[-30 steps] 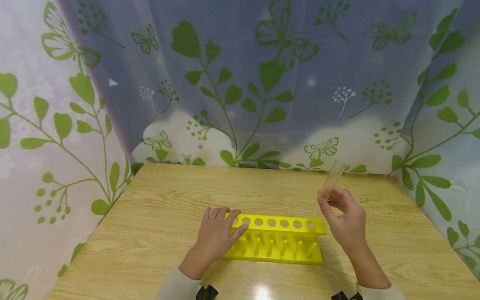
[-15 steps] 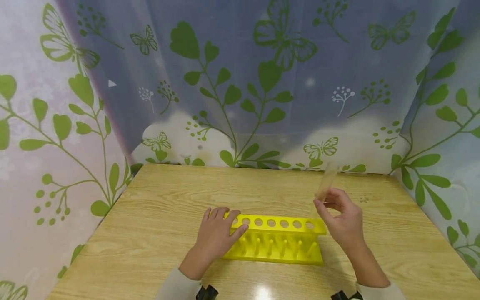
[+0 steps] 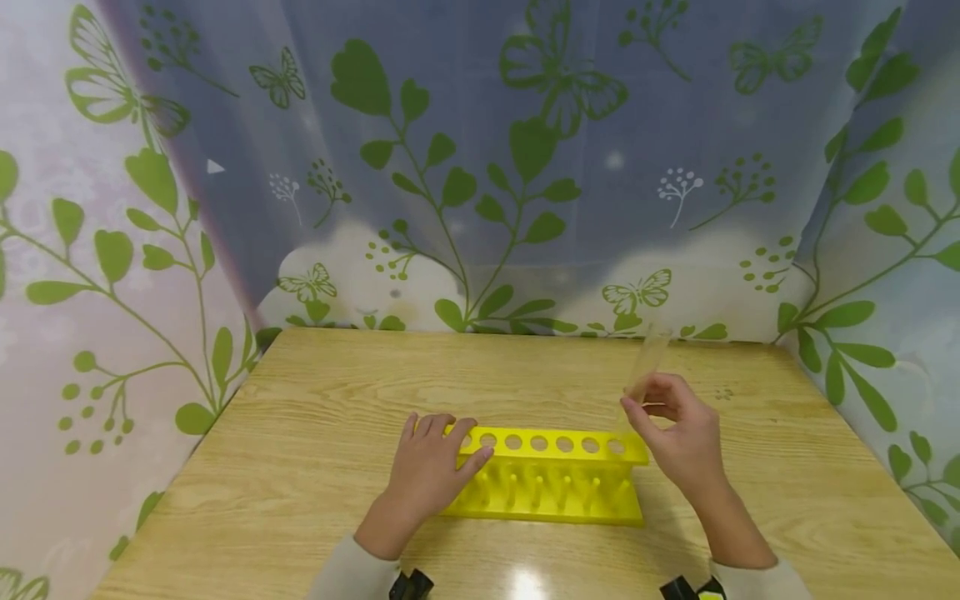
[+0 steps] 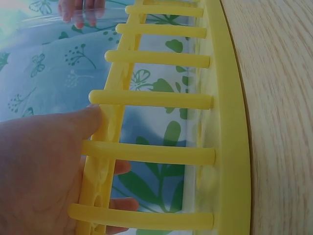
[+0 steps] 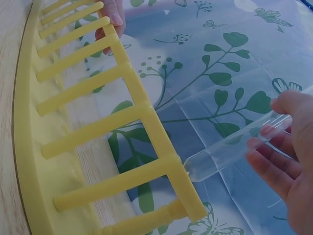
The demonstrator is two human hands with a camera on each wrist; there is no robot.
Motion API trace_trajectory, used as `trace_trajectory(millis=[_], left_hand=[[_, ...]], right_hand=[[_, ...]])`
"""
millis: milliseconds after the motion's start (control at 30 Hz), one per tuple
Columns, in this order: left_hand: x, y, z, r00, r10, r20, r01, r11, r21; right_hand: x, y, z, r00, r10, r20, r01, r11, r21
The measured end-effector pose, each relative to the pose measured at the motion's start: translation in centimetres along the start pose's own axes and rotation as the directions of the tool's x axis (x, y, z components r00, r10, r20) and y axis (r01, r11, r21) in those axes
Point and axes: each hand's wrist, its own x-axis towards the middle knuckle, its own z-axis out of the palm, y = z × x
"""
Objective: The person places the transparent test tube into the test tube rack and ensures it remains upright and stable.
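A yellow test tube rack (image 3: 540,508) stands on the table, with a row of round holes on top and upright pegs below. My left hand (image 3: 426,471) holds the rack's left end, thumb in front of the top bar and fingers behind, as the left wrist view shows. Between thumb and fingertips, my right hand (image 3: 684,433) pinches a clear test tube (image 5: 220,154). The tube leans, its upper part tilting away to the right. In the right wrist view its rounded bottom is right at the rack's top bar, near the right-end hole.
The wooden table (image 3: 337,375) carries the rack near its front. Behind it and at both sides hangs a patterned cloth (image 3: 480,208) with green leaves and butterflies. A bright light reflection shows on the table in front of the rack.
My right hand has shifted slightly left with the test tube, bringing it closer over the rack's right end. The left hand keeps its hold and the rack stays in place.
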Motion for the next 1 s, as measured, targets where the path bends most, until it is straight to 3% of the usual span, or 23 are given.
trace_trajectory(millis=[133, 300, 367, 1000], left_hand=[[0.0, -0.1, 0.2, 1.0, -0.004, 0.005, 0.004, 1.0, -0.005], [0.1, -0.1, 0.3, 1.0, -0.004, 0.01, 0.004, 1.0, -0.009], [0.1, 0.0, 0.3, 1.0, 0.002, 0.011, -0.002, 1.0, -0.011], [0.1, 0.1, 0.1, 1.0, -0.01, 0.018, 0.01, 1.0, -0.01]], right_hand=[[0.3, -1.1, -0.1, 1.0, -0.008, -0.022, 0.008, 1.0, -0.01], [0.4, -0.9, -0.2, 0.999, -0.016, -0.033, 0.016, 1.0, -0.014], [0.2, -0.1, -0.3, 1.0, 0.001, -0.03, -0.001, 1.0, -0.018], [-0.2, -0.5, 0.4, 0.996, 0.085, 0.009, -0.085, 0.995, -0.06]])
